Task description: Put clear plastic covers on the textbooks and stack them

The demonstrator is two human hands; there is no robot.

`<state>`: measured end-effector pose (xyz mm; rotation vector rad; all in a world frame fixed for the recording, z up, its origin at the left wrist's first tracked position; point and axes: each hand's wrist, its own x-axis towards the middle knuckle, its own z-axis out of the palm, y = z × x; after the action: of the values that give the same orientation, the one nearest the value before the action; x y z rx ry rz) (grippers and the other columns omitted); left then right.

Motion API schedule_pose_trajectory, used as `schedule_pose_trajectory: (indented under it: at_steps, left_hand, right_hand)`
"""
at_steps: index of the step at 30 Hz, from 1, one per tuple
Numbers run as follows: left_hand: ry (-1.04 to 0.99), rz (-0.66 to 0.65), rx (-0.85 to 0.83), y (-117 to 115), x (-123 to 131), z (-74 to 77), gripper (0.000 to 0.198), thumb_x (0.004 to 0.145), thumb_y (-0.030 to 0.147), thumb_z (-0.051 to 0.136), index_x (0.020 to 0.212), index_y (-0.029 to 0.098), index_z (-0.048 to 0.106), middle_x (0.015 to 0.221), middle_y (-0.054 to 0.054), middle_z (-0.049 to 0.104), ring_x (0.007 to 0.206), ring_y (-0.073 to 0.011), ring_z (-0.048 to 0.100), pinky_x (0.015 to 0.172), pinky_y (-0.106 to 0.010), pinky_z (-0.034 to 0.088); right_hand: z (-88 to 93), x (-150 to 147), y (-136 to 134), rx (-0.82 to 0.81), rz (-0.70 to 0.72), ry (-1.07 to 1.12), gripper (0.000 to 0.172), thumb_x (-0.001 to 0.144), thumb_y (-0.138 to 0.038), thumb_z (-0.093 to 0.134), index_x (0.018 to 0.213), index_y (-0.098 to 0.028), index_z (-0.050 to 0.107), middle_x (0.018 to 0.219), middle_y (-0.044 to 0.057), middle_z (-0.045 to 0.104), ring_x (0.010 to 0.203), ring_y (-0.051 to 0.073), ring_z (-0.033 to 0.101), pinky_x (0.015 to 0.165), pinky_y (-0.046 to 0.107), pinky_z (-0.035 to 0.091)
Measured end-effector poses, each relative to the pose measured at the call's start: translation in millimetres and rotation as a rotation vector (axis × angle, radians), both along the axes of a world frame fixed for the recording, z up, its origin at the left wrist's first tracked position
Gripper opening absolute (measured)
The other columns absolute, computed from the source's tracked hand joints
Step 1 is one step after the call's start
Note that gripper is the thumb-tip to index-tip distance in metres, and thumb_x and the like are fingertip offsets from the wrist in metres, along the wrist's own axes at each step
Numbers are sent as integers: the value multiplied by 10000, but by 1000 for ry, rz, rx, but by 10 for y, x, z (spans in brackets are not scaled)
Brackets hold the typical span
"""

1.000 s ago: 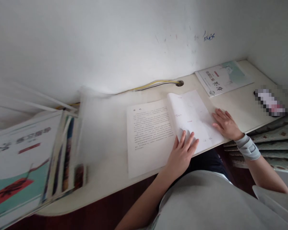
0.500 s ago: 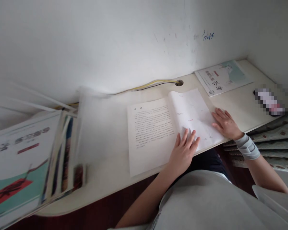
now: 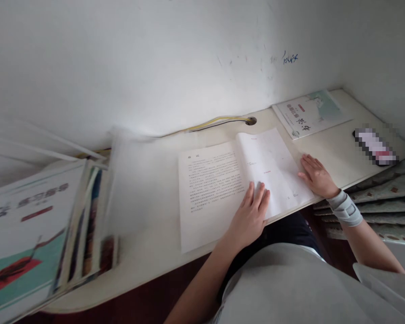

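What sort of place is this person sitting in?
Probably a study desk in a room corner: an open book under the left hand, right hand at its edge, stacked books at the left, a workbook by the wall.

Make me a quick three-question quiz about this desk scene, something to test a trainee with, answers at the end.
1. True or false: the book under the left hand is closed.
2. Which wrist wears the grey band? A: left. B: right. C: both.
3. On which side of that book does the stack of books lie?
Key: 1 false, it lies open with printed text showing. 2 B. 3 the left side.
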<state>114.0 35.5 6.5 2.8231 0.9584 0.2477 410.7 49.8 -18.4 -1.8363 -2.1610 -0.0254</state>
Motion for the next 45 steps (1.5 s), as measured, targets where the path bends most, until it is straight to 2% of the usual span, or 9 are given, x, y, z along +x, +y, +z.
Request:
schedule_pose_trajectory:
  at_steps: [5, 8, 11, 16, 20, 26, 36, 41, 45]
  left_hand:
    - [16, -29, 28, 10, 46, 39, 580, 898, 281, 442, 1416, 69, 289, 1512, -208, 240, 1413, -358, -1, 1091, -551, 280]
    - [-12, -51, -5, -10, 51, 80, 659, 898, 455, 446, 1416, 77, 294, 1505, -208, 258, 1416, -360, 23, 1092, -548, 276]
    - [-88, -66, -74, 48, 10, 124, 782, 868, 598, 405, 1457, 126, 203, 1528, -187, 210, 1424, -335, 27, 1105, -531, 257]
    - [-262, 314, -164, 474, 56, 31, 675, 950, 491, 247, 1480, 130, 36, 1541, -215, 122, 1423, -312, 67, 1112, -528, 234]
    - [-253, 416, -237, 747, 244, -127, 698, 940, 519, 249, 1473, 111, 62, 1514, -250, 192, 1406, -325, 168, 1097, -530, 255]
    - [-161, 400, -119, 707, 361, -189, 694, 943, 490, 264, 1456, 49, 107, 1510, -288, 144, 1410, -348, 122, 1103, -561, 200]
    - [-8, 425, -214, 748, 410, -24, 691, 942, 475, 238, 1462, 35, 124, 1542, -221, 70, 1420, -310, 30, 1139, -497, 166]
    - [-3, 466, -237, 744, 418, -24, 736, 933, 503, 240, 1467, 23, 76, 1536, -236, 50, 1416, -331, 40, 1136, -523, 135]
    - [-9, 468, -252, 718, 445, -11, 773, 926, 546, 213, 1474, 41, 6, 1535, -241, 44, 1413, -349, 64, 1118, -548, 174]
  right_hand:
    - [-17, 8, 8, 11, 9, -11, 612, 935, -491, 285, 1334, -60, 456, 1396, 212, 450, 1338, 295, 362, 1070, 476, 329]
    - [-28, 3, 9, 22, 10, -1, 618, 932, -509, 277, 1338, -78, 453, 1396, 209, 451, 1334, 305, 366, 1060, 497, 333]
    - [-37, 2, 6, 28, 15, 16, 614, 932, -508, 276, 1331, -79, 460, 1392, 214, 454, 1332, 309, 370, 1058, 497, 335]
    - [-38, 7, 12, 38, 14, 40, 577, 933, -489, 293, 1334, -112, 466, 1384, 200, 468, 1327, 309, 379, 1048, 514, 338]
    - [-24, 8, 19, 34, 15, 30, 602, 936, -500, 263, 1319, -89, 480, 1382, 212, 466, 1325, 306, 382, 1053, 504, 340]
    - [-33, 10, 17, 33, 8, 14, 636, 932, -529, 246, 1316, -77, 475, 1380, 212, 469, 1325, 296, 383, 1069, 481, 332]
    - [-30, 6, 20, 35, 18, 57, 673, 919, -566, 258, 1313, -67, 480, 1378, 225, 465, 1325, 311, 382, 1069, 502, 328]
    - [-19, 6, 22, 34, 25, 66, 669, 912, -579, 271, 1326, -93, 471, 1387, 211, 460, 1328, 311, 377, 1073, 510, 319]
    - [-26, 10, 17, 33, 37, 80, 674, 909, -590, 265, 1314, -98, 484, 1379, 211, 469, 1325, 309, 383, 1066, 508, 329]
